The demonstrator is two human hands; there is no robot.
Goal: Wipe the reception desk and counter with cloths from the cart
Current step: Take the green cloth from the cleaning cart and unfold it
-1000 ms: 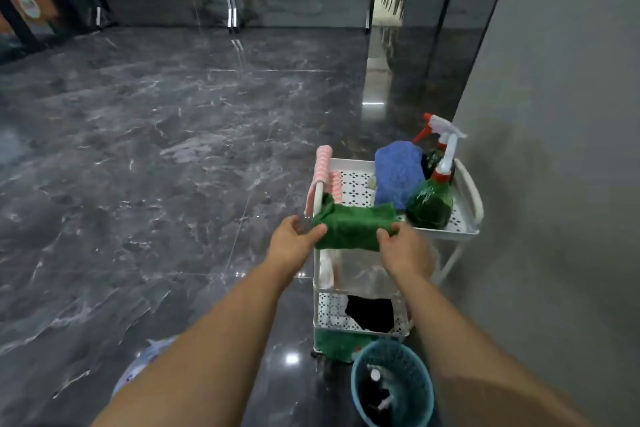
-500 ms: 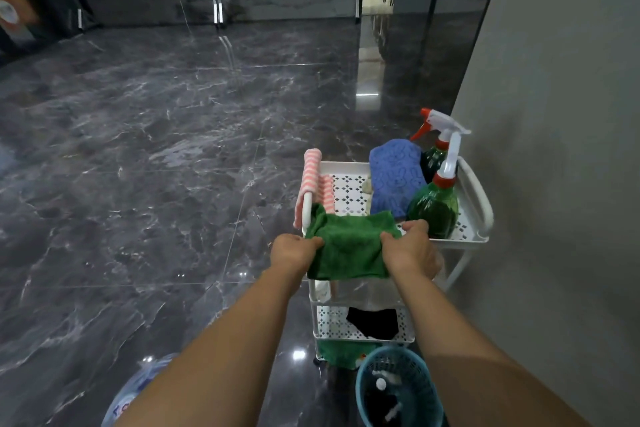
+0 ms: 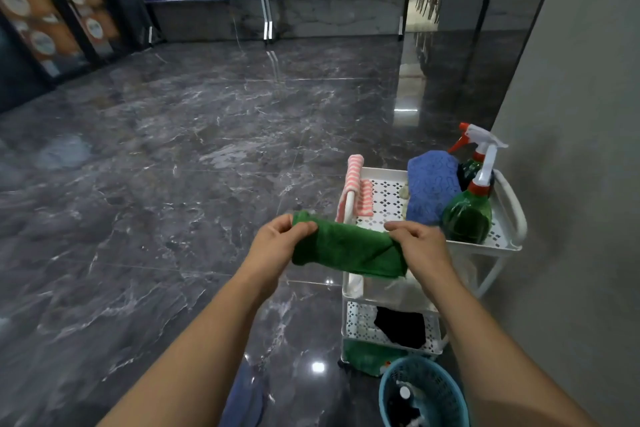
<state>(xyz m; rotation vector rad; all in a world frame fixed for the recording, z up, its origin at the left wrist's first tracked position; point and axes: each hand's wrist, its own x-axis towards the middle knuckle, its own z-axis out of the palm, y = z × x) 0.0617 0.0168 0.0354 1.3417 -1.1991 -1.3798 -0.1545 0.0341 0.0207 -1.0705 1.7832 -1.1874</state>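
both hands (image 3: 277,242) (image 3: 420,246) gripping green cloth (image 3: 346,250), beside cart (image 3: 507,246)

cart (image 3: 512,205) beside wall (image 3: 571,184), basket (image 3: 450,392) before it

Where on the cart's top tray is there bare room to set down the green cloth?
One bare patch of the top tray lies between the pink striped cloth and the blue cloth. A narrow strip shows right of the front spray bottle. The right side is crowded: blue cloth, that bottle, a rear spray bottle.
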